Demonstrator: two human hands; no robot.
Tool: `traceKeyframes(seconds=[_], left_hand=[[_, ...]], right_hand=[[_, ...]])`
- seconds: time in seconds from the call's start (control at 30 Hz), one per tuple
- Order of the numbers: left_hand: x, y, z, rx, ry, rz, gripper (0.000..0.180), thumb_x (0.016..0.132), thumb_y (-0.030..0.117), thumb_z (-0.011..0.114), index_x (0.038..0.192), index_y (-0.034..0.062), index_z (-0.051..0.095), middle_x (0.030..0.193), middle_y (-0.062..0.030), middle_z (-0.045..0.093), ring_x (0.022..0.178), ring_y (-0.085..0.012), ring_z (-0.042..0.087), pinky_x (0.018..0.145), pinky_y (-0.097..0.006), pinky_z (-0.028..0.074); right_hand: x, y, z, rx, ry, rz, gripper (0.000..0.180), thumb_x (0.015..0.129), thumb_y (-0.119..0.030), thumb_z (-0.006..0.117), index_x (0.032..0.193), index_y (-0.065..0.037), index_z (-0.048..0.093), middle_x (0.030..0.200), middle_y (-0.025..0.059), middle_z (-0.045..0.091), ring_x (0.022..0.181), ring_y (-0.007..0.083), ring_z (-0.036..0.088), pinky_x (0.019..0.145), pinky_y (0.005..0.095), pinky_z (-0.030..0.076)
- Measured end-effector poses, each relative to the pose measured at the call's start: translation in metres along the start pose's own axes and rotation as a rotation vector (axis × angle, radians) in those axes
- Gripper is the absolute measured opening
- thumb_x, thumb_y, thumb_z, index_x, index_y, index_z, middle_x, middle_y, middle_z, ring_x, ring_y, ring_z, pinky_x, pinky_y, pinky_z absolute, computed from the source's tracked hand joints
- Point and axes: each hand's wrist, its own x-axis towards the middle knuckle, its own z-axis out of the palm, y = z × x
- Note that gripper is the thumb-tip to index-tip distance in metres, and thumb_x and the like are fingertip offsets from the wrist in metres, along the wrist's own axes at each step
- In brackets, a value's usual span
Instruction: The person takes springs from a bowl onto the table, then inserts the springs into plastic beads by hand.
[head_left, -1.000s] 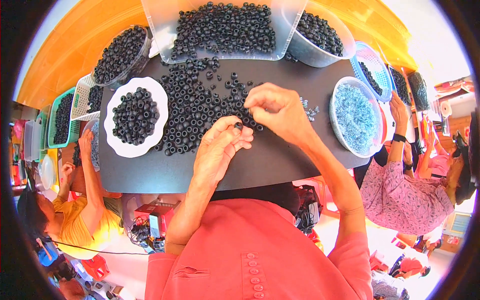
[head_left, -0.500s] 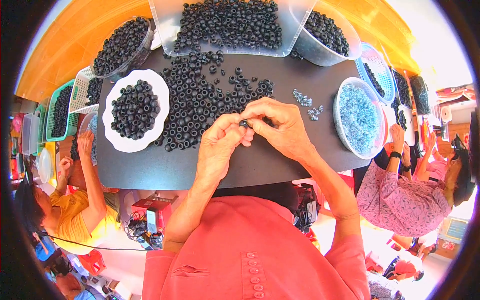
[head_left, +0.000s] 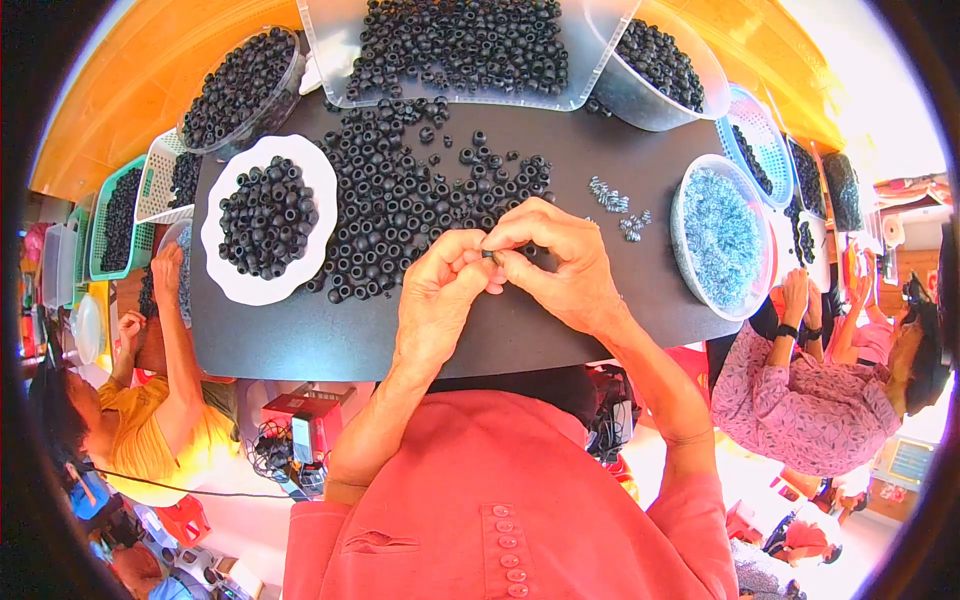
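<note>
My left hand (head_left: 437, 300) and my right hand (head_left: 566, 268) meet above the near part of the dark table. Pinched between their fingertips is a small round black piece (head_left: 488, 255), mostly covered by the fingers. Just beyond my hands spreads a loose pile of black pieces (head_left: 385, 200), round like beads with a hole in each. A white scalloped plate (head_left: 222, 270) to the left bears a heap of the same kind. On the right, a clear round tub (head_left: 680, 245) is full of small bluish see-through pieces, and several like them (head_left: 610, 195) lie on the table beside it.
A large clear bin (head_left: 335, 60) and two tubs (head_left: 290, 100) (head_left: 640, 115) of black pieces line the far edge. Baskets (head_left: 150, 200) stand at the left. One person (head_left: 165, 420) works on the left, another (head_left: 810, 400) on the right.
My fingers have shifted slightly round the black piece and now cover more of it. The hands stay together in nearly the same place; the view has moved a little.
</note>
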Motion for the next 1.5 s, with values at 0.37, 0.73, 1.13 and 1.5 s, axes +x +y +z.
traceKeyframes(seconds=[0.37, 0.73, 1.13, 1.5], left_hand=[[0.0, 0.001, 0.001, -0.016, 0.014, 0.033, 0.021, 0.089, -0.001, 0.052, 0.109, 0.0008, 0.057, 0.085, -0.0041, 0.062, 0.077, -0.0112, 0.059, 0.073, -0.026, 0.05], [0.001, 0.006, -0.001, -0.347, -0.068, -0.116, 0.017, 0.092, 0.007, 0.049, 0.106, 0.0012, 0.057, 0.086, -0.0076, 0.063, 0.08, -0.0153, 0.06, 0.074, -0.03, 0.049], [0.0, 0.007, -0.005, -0.402, -0.064, -0.16, 0.014, 0.093, 0.01, 0.05, 0.104, 0.003, 0.057, 0.089, -0.0106, 0.065, 0.081, -0.0173, 0.061, 0.076, -0.032, 0.05], [0.001, 0.004, -0.007, -0.34, -0.03, -0.116, 0.015, 0.094, 0.009, 0.05, 0.104, 0.0025, 0.057, 0.09, -0.0105, 0.065, 0.081, -0.0166, 0.061, 0.075, -0.031, 0.05]], right_hand=[[-0.008, 0.016, 0.012, 0.106, 0.115, 0.018, 0.021, 0.076, 0.006, 0.065, 0.094, -0.003, 0.065, 0.095, 0.0077, 0.062, 0.073, 0.0125, 0.062, 0.068, 0.0257, 0.051], [-0.008, 0.003, 0.013, -0.058, 0.226, -0.035, 0.012, 0.075, 0.008, 0.06, 0.084, 0.0, 0.064, 0.083, 0.009, 0.063, 0.071, 0.0152, 0.062, 0.064, 0.0265, 0.049], [0.083, 0.052, -0.04, -0.62, -0.185, -0.075, 0.015, 0.073, -0.003, 0.063, 0.088, -0.002, 0.064, 0.081, 0.011, 0.064, 0.072, 0.024, 0.062, 0.066, 0.0339, 0.05], [0.057, 0.012, -0.024, 0.023, -0.026, 0.407, 0.014, 0.075, -0.007, 0.063, 0.087, -0.002, 0.066, 0.069, 0.0021, 0.063, 0.065, 0.0079, 0.06, 0.062, 0.0244, 0.048]])
